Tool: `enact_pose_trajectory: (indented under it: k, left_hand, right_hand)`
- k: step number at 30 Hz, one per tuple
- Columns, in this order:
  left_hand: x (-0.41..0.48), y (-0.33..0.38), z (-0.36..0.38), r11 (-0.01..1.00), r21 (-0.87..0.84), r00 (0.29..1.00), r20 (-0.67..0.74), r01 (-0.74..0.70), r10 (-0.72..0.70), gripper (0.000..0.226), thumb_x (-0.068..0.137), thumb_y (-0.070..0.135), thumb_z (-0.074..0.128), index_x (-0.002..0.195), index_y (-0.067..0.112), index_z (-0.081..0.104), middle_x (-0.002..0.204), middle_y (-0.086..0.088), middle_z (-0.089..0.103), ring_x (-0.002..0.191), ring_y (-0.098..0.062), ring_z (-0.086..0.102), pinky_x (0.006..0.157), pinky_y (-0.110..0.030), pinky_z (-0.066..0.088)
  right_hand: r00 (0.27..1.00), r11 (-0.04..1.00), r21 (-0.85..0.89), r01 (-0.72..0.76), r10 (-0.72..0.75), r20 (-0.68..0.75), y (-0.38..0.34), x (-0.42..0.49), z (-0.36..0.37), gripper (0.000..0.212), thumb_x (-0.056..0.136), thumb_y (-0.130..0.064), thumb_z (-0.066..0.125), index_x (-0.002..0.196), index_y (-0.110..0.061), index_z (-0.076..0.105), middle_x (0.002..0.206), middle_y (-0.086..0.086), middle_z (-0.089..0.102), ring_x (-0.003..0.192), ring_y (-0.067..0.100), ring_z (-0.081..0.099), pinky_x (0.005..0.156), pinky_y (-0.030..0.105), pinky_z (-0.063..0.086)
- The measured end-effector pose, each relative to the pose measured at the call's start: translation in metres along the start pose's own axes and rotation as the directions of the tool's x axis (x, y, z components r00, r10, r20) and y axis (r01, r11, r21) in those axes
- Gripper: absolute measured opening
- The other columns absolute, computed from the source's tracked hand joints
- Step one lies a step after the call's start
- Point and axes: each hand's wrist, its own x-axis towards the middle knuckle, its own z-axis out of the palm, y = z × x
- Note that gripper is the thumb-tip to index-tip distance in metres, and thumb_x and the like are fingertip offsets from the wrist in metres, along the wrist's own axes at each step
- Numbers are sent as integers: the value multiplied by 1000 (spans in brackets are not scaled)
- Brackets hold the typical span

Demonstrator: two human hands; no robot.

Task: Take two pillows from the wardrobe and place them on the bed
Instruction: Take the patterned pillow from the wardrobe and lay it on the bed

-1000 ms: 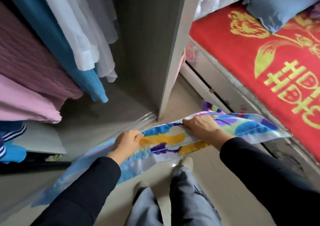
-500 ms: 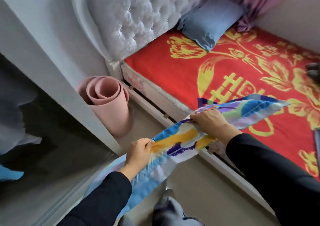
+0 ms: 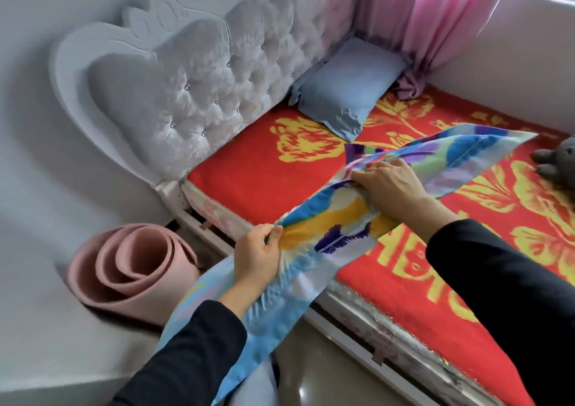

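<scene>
A flat, multicoloured feather-print fabric pillow (image 3: 348, 228) is gripped by both hands: the left hand (image 3: 256, 257) is clenched on its near edge, the right hand (image 3: 387, 184) is closed over its middle. The pillow is held above the near edge of the bed (image 3: 258, 172), which is covered in a red spread with yellow flowers. A light blue pillow (image 3: 342, 94) lies at the far corner against the white tufted headboard (image 3: 199, 81). A rolled pink mat (image 3: 133, 268) stands on the floor beside the bed, and a pink curtain (image 3: 426, 16) hangs behind.
</scene>
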Motion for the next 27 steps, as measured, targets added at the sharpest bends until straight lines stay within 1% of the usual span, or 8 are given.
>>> enact_pose_trajectory:
  k: [2,5,8,11,15,20,24,27]
  left_hand:
    - [47,2,6,1000,-5,1000,0,-31,31,38,93,24,50,59,9,46,53,6,42,52,-14,41,50,-28,21]
    - [112,7,15,997,-2,997,-18,-71,71,39,94,23,48,56,24,40,57,7,44,53,-8,40,52,-27,21]
    - [172,6,28,994,14,994,-38,-106,106,30,93,22,49,64,15,49,64,-2,51,61,-15,44,55,-27,22]
    - [224,-2,46,986,66,987,-30,-154,156,31,93,21,50,64,14,46,64,4,47,63,-20,47,54,-27,22]
    - [280,-18,84,982,95,987,-4,-162,164,28,91,19,52,65,11,50,66,-4,55,65,-22,50,55,-24,23]
    - [316,-54,145,989,138,975,218,-61,30,20,87,15,55,70,7,60,76,-12,64,76,-31,59,61,-37,41]
    - [303,-78,186,979,203,880,469,-27,-73,31,88,29,56,64,8,55,68,-8,55,74,-31,55,59,-34,31]
    - [293,-86,209,976,215,802,575,45,-164,31,84,31,61,63,9,57,65,-8,57,70,-28,54,58,-31,29]
  right_hand:
    - [997,997,19,-76,76,-7,9,34,3,23,93,-23,44,114,-25,55,105,3,68,108,24,55,90,39,35]
    - [978,980,13,-200,201,-59,17,82,9,26,90,-17,48,114,-18,60,115,10,58,112,29,47,89,43,32]
    - [942,934,138,-330,334,-5,29,129,21,20,89,-10,48,104,-10,61,109,17,59,102,35,57,77,39,40]
    - [912,863,308,-400,408,40,45,177,41,16,90,-7,46,94,-5,62,93,20,67,85,37,66,63,34,40]
    - [901,835,344,-429,424,93,62,240,81,20,90,-1,43,96,2,62,96,23,66,87,39,65,68,39,48]
    - [862,796,334,-505,448,236,79,290,153,21,88,2,42,95,3,63,100,23,65,91,38,64,68,38,43]
    - [813,766,315,-561,437,385,77,280,207,22,89,-1,44,100,3,62,103,22,64,94,39,64,71,41,47]
    - [738,670,338,-661,501,452,80,256,233,20,87,-2,46,93,1,64,96,22,65,88,39,64,64,39,44]
